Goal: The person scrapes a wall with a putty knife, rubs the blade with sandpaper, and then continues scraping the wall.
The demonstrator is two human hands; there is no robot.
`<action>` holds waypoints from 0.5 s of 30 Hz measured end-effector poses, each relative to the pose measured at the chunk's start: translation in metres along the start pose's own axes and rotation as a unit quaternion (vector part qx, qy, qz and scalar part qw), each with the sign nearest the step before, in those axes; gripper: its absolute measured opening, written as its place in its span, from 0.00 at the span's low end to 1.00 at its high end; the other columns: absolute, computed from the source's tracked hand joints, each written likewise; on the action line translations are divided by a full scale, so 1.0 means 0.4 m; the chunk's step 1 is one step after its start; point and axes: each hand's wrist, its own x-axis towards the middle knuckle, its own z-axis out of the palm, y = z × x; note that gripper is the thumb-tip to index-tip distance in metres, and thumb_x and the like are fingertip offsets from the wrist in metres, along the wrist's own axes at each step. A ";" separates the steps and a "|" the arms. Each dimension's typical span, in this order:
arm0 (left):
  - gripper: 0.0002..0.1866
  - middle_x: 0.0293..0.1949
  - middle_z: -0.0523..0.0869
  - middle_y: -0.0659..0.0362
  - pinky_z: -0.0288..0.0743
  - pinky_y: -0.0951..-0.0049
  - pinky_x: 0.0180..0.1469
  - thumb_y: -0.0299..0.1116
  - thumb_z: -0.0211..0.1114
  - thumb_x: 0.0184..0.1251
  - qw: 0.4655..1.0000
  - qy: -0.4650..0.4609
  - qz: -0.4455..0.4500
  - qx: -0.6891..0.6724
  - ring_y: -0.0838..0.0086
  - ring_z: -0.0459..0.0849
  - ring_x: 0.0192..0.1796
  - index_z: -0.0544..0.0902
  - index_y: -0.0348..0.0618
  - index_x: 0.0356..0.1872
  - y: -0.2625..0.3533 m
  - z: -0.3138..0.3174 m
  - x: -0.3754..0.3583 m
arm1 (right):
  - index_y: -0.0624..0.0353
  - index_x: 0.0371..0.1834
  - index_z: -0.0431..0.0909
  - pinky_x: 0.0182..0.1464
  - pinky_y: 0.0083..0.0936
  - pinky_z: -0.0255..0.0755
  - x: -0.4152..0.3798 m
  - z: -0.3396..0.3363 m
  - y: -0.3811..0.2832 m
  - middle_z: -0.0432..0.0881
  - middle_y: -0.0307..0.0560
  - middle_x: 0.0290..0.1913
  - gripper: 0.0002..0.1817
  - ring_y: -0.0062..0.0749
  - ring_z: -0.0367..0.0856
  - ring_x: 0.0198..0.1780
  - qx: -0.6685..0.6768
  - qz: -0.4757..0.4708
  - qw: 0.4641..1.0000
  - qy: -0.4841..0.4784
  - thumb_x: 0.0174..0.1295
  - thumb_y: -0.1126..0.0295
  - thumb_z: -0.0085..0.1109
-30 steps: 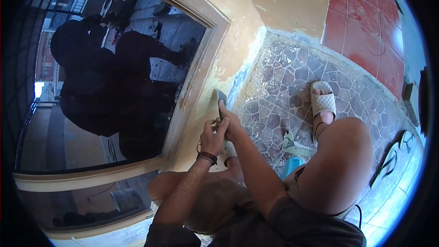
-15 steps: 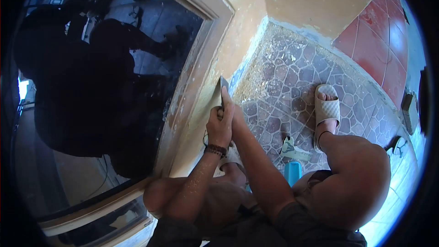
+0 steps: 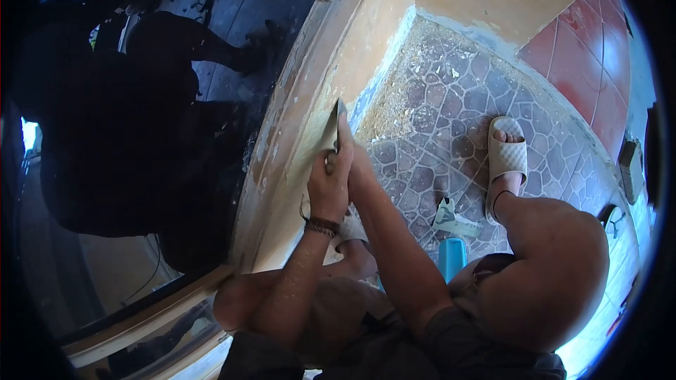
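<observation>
A metal scraper (image 3: 335,127) is held up against the strip of wall (image 3: 310,148) beside the window frame, its pointed end on the paint. My left hand (image 3: 328,186), with dark bracelets at the wrist, is closed around the handle end. Pressed alongside it, my right hand (image 3: 356,162) also grips the scraper, one finger stretched along the blade. Most of the handle is hidden by my fingers. Patches of bare and flaking paint show on the wall around the tip.
The dark window pane (image 3: 141,148) stands at left in its chipped frame (image 3: 278,109). Paint flakes (image 3: 398,105) litter the stone-patterned floor (image 3: 422,169). Near my sandalled foot (image 3: 507,155) lie a pale torn piece (image 3: 454,219) and a turquoise object (image 3: 452,259). Red tiles (image 3: 584,42) are at upper right.
Both hands and the scraper have shifted slightly up and left along the wall, with the scraper still gripped. The view has tilted a little.
</observation>
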 end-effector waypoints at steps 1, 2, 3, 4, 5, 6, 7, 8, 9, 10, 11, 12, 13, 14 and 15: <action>0.32 0.34 0.83 0.48 0.74 0.64 0.46 0.61 0.60 0.63 1.000 -0.021 0.000 -0.023 0.58 0.82 0.40 0.77 0.35 0.46 0.009 -0.007 0.010 | 0.69 0.41 0.77 0.34 0.30 0.70 0.007 -0.002 -0.020 0.76 0.50 0.26 0.33 0.34 0.74 0.27 0.060 0.053 0.997 -0.007 0.66 0.41 0.49; 0.33 0.35 0.83 0.49 0.74 0.65 0.46 0.61 0.60 0.63 1.000 -0.015 -0.010 -0.013 0.59 0.82 0.41 0.76 0.35 0.47 0.009 -0.003 0.005 | 0.68 0.40 0.76 0.30 0.29 0.68 0.013 -0.005 -0.039 0.74 0.47 0.24 0.31 0.32 0.71 0.25 0.119 0.107 0.987 -0.008 0.66 0.43 0.51; 0.34 0.36 0.83 0.49 0.74 0.66 0.46 0.61 0.60 0.63 1.000 -0.006 -0.016 -0.005 0.60 0.82 0.41 0.76 0.35 0.48 0.015 0.013 0.002 | 0.64 0.40 0.74 0.24 0.26 0.64 0.051 -0.008 0.003 0.71 0.43 0.21 0.27 0.27 0.68 0.20 0.171 0.130 0.977 -0.016 0.65 0.45 0.54; 0.34 0.37 0.83 0.49 0.74 0.67 0.46 0.62 0.61 0.63 1.000 0.001 -0.019 0.002 0.61 0.82 0.42 0.75 0.34 0.49 0.026 0.027 0.002 | 0.64 0.34 0.75 0.24 0.25 0.64 0.054 -0.013 -0.006 0.71 0.42 0.21 0.30 0.26 0.68 0.21 0.224 0.166 0.960 -0.005 0.63 0.41 0.56; 0.36 0.39 0.82 0.50 0.73 0.70 0.46 0.62 0.61 0.62 1.000 -0.006 -0.021 0.004 0.65 0.82 0.43 0.74 0.34 0.51 0.037 0.030 -0.007 | 0.64 0.27 0.75 0.24 0.24 0.65 0.056 -0.018 -0.015 0.71 0.40 0.20 0.34 0.26 0.69 0.21 0.276 0.201 0.940 0.009 0.61 0.37 0.57; 0.35 0.37 0.82 0.51 0.73 0.71 0.43 0.62 0.61 0.63 1.000 -0.008 -0.008 -0.020 0.67 0.82 0.40 0.74 0.34 0.51 0.026 0.031 -0.009 | 0.62 0.26 0.75 0.24 0.23 0.64 0.056 -0.018 -0.014 0.70 0.38 0.19 0.33 0.24 0.68 0.21 0.282 0.199 0.939 0.006 0.60 0.37 0.57; 0.35 0.36 0.82 0.52 0.74 0.72 0.40 0.62 0.60 0.63 0.999 -0.009 0.004 -0.045 0.68 0.82 0.38 0.73 0.34 0.51 0.005 0.036 -0.007 | 0.61 0.25 0.74 0.23 0.22 0.63 0.057 -0.018 -0.004 0.69 0.37 0.18 0.32 0.22 0.66 0.20 0.288 0.199 0.937 0.002 0.60 0.37 0.58; 0.34 0.35 0.82 0.53 0.74 0.73 0.37 0.62 0.60 0.64 0.998 -0.011 0.014 -0.068 0.69 0.82 0.35 0.73 0.35 0.50 -0.017 0.043 -0.007 | 0.59 0.24 0.74 0.22 0.21 0.62 0.056 -0.020 0.011 0.67 0.35 0.17 0.31 0.21 0.65 0.19 0.293 0.201 0.935 -0.002 0.60 0.37 0.58; 0.31 0.31 0.80 0.56 0.73 0.75 0.25 0.58 0.59 0.67 0.994 -0.032 -0.044 -0.091 0.74 0.80 0.27 0.72 0.35 0.49 0.012 0.029 -0.027 | 0.53 0.27 0.69 0.17 0.21 0.59 0.036 -0.021 0.003 0.66 0.35 0.17 0.26 0.20 0.61 0.15 0.349 0.204 0.915 -0.006 0.60 0.42 0.63; 0.30 0.30 0.80 0.56 0.71 0.75 0.22 0.57 0.58 0.67 0.990 -0.047 -0.081 -0.105 0.74 0.79 0.24 0.72 0.35 0.49 0.002 0.021 -0.031 | 0.54 0.28 0.69 0.17 0.22 0.61 0.035 -0.018 0.016 0.67 0.36 0.18 0.24 0.21 0.62 0.15 0.367 0.185 0.912 -0.012 0.61 0.44 0.63; 0.29 0.29 0.80 0.56 0.70 0.75 0.19 0.56 0.58 0.68 0.984 -0.063 -0.118 -0.119 0.75 0.78 0.21 0.71 0.35 0.49 -0.012 0.011 -0.037 | 0.55 0.29 0.69 0.17 0.23 0.62 0.035 -0.013 0.033 0.68 0.37 0.19 0.23 0.22 0.64 0.16 0.385 0.165 0.908 -0.017 0.61 0.46 0.63; 0.28 0.28 0.80 0.56 0.69 0.75 0.16 0.55 0.58 0.69 0.976 -0.079 -0.153 -0.133 0.76 0.77 0.19 0.71 0.35 0.50 -0.010 0.004 -0.046 | 0.56 0.30 0.70 0.18 0.24 0.63 0.023 -0.011 0.027 0.69 0.38 0.20 0.22 0.23 0.65 0.16 0.403 0.145 0.904 -0.022 0.62 0.48 0.63; 0.28 0.26 0.80 0.56 0.68 0.75 0.14 0.55 0.57 0.69 0.975 -0.079 -0.171 -0.116 0.76 0.76 0.16 0.70 0.35 0.50 0.016 0.000 -0.066 | 0.59 0.32 0.69 0.19 0.26 0.67 0.011 -0.027 0.017 0.72 0.41 0.23 0.18 0.27 0.70 0.19 0.416 0.144 0.897 -0.047 0.64 0.56 0.63; 0.28 0.26 0.80 0.55 0.68 0.74 0.14 0.55 0.57 0.69 0.977 -0.089 -0.150 -0.121 0.75 0.76 0.15 0.70 0.35 0.50 0.013 0.002 -0.077 | 0.61 0.35 0.70 0.21 0.26 0.71 -0.001 -0.040 0.001 0.73 0.42 0.25 0.18 0.28 0.73 0.20 0.401 0.139 0.905 -0.037 0.63 0.58 0.65; 0.28 0.26 0.80 0.55 0.68 0.74 0.13 0.55 0.57 0.69 0.979 -0.098 -0.127 -0.127 0.75 0.76 0.15 0.70 0.35 0.50 0.011 0.004 -0.093 | 0.63 0.38 0.71 0.22 0.27 0.74 -0.017 -0.050 -0.022 0.74 0.44 0.27 0.18 0.29 0.75 0.22 0.384 0.133 0.913 -0.027 0.61 0.60 0.66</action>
